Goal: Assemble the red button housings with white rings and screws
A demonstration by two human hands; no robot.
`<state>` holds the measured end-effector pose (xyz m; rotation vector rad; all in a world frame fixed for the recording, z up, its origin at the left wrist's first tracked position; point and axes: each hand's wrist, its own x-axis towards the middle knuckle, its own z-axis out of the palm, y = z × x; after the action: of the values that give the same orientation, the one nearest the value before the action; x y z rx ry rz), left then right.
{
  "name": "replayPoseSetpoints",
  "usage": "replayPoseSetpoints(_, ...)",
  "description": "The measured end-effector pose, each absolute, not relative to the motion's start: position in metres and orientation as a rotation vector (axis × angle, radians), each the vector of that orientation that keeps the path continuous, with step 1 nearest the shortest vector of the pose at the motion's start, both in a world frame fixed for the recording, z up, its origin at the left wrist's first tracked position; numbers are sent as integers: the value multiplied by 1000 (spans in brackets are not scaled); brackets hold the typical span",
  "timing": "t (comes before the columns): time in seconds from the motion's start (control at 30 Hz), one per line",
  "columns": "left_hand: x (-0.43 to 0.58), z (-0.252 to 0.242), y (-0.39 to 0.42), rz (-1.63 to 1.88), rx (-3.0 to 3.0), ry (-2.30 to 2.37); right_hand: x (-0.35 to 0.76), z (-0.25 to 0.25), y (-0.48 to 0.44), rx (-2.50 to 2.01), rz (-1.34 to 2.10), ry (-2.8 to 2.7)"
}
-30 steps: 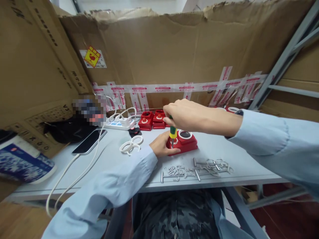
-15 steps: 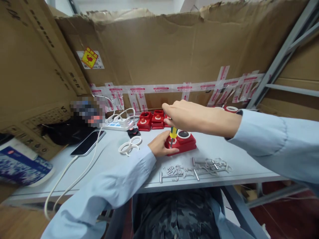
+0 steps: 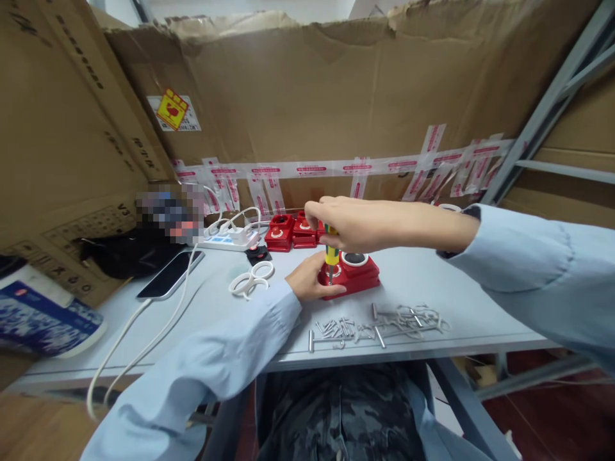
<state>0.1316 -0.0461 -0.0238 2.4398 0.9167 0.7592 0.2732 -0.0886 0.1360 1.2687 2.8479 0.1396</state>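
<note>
Centre frame: right hand (image 3: 355, 224) grips screwdriver (image 3: 331, 256), tip in red housing (image 3: 362, 275); left hand (image 3: 310, 282) clamps its edge. Loose screws (image 3: 379, 323) lie below, unused; other red units (image 3: 293, 232) sit behind.

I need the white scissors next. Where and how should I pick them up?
The white scissors lie flat on the table, rings facing up, so probably pinch the ring handles from above, coming from the near side, where nothing blocks them; the left hand, holding the red device, is just right of them.
</note>
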Motion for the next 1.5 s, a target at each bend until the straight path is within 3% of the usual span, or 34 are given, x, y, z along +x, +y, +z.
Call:
replayPoseSetpoints(0.27,132,-25,-45,745,2446,939,271,137,-91,1472,189,2773)
replayPoseSetpoints(0.43,132,-26,-45,799,2460,892,270,143,-95,1191,2,2848)
replayPoseSetpoints(0.63,134,-22,-47,739,2432,951,272,139,-92,1440,200,2787)
replayPoseSetpoints(0.83,133,-25,-46,774,2438,933,274,139,-86,1184,48,2917)
replayPoseSetpoints(1.03,134,-25,-45,757,2445,953,274,136,-87,1476,146,2857)
replayPoseSetpoints(1.17,133,-25,-45,769,2426,966,273,137,-87,1330,-23,2902)
replayPoseSetpoints(1.37,134,-25,-45,763,2434,927,271,133,-85,1443,168,2892)
replayPoseSetpoints(1.5,133,-27,-44,784,2428,905,273,135,-83,1334,63,2945)
